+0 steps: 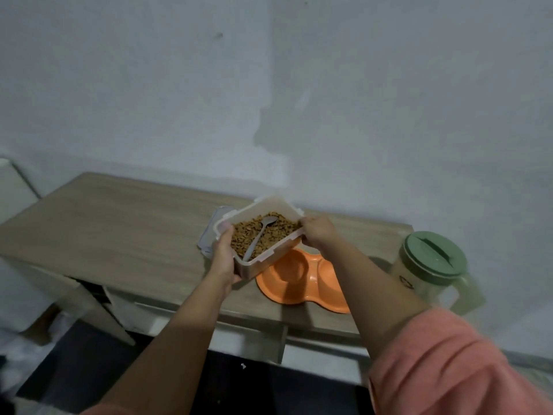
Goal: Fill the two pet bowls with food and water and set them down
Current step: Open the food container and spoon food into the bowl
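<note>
Holding the kibble container [263, 235] up w/ both hands: left hand [223, 259] wrapped round the near-left corner, right hand [317, 232] pinching the far-right rim. Orange double pet bowl [302, 278] just below the right hand, both wells empty. Tip slowly toward the left well (spoon [258, 236] likely to slide out first). Water jug [434, 265] further right, lid on.

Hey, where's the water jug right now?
In the head view, the green-lidded jug stands at the table's right end, right of the orange double bowl, against the wall.
</note>
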Available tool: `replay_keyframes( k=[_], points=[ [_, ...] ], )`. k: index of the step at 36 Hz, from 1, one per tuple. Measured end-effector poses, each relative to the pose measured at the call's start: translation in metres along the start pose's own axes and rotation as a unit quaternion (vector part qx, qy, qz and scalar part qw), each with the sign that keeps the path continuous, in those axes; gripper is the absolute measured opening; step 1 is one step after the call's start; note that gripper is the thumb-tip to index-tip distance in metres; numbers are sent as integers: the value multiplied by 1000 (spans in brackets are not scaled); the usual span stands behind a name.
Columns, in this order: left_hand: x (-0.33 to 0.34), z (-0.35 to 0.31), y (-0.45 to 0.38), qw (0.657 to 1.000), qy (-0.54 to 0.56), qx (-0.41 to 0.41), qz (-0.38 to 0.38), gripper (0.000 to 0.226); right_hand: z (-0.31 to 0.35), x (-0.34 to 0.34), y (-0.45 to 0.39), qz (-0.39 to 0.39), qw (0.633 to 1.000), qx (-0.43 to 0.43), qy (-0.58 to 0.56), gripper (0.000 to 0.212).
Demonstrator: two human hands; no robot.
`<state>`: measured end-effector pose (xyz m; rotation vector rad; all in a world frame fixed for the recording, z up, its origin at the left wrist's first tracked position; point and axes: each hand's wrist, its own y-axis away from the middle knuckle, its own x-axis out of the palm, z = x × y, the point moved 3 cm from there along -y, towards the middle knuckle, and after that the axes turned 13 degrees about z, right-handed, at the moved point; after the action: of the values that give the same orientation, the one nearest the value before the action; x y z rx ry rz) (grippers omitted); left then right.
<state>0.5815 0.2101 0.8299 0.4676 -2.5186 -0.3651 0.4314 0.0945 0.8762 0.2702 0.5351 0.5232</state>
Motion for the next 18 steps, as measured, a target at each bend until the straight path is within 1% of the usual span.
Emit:
replay_keyframes(
  k=[2, 3, 4, 5, 6, 7, 8, 10, 13, 15, 18],
  points=[
    [-5, 2, 9, 1000, 4, 3, -2, 53, 7, 5, 11, -12, 997, -17, 79, 26],
    [-6, 2, 12, 1000, 1, 5, -6, 54, 10, 6, 15, -39, 991, -32, 123, 26],
    [-7, 1, 17, 1000, -6, 4, -13, 55, 14, 6, 19, -75, 982, -54, 166, 33],
    [-9, 1, 19, 1000, -5, 7, -17, 55, 21, 8, 28, -107, 969, -78, 209, 39],
    [-9, -1, 22, 1000, -3, 9, -19, 55, 27, 10, 33, -135, 950, -114, 256, 40],
    [-8, -1, 23, 1000, -6, 10, -16, 55, 35, 14, 39, -141, 934, -148, 292, 38],
    [-7, -4, 26, 1000, -14, 11, -13, 56, 41, 19, 41, -125, 922, -176, 322, 35],
    [-3, -7, 31, 1000, -21, 11, -10, 58, 51, 31, 44, -61, 906, -206, 365, 31],
    [3, -14, 38, 1000, -23, 20, -9, 57, 61, 47, 47, 16, 870, -218, 442, 31],
    [4, -16, 40, 999, -36, 28, -16, 57, 65, 52, 48, 36, 847, -219, 483, 29],
    [4, -17, 41, 997, -54, 35, -35, 60, 67, 57, 48, 53, 826, -226, 514, 27]
  ],
)
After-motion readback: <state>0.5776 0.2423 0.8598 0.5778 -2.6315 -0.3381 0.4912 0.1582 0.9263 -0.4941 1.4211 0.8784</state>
